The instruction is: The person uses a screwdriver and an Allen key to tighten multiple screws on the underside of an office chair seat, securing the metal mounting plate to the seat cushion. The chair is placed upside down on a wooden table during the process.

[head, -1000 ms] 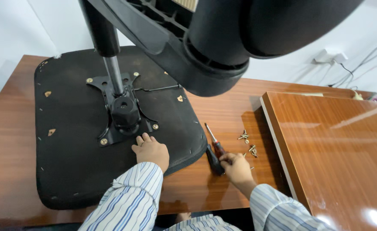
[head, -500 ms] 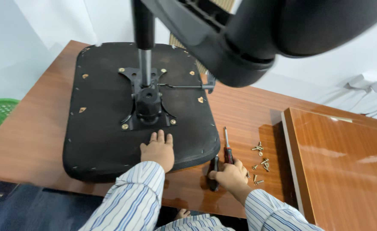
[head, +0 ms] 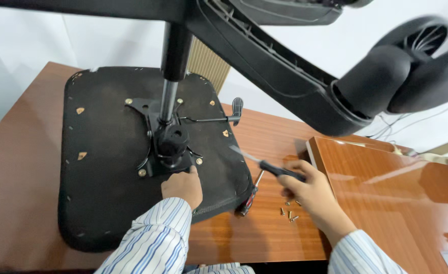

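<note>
Fingers of the left hand point(head: 182, 186) pressed flat, holding nothing, steadying the upturned chair seat point(head: 107, 167) on the tabletop point(head: 264, 233), while the right hand point(head: 308, 187) closed round a black-handled screwdriver point(head: 272, 167), apparently lifted clear.

I see the seat pad point(head: 107, 198) lying upside down on the bench point(head: 26, 152), mounting plate point(head: 153, 152) at its middle with the chair column point(head: 169, 96) rising from it. My left hand point(head: 183, 189) rests on the pad just before the plate. Right of the pad my right hand point(head: 310, 190) holds one screwdriver point(head: 275, 169) above loose screws point(head: 289, 214); a second screwdriver point(head: 249, 195) lies against the pad's edge. A board point(head: 396, 203) sits further right.
</note>
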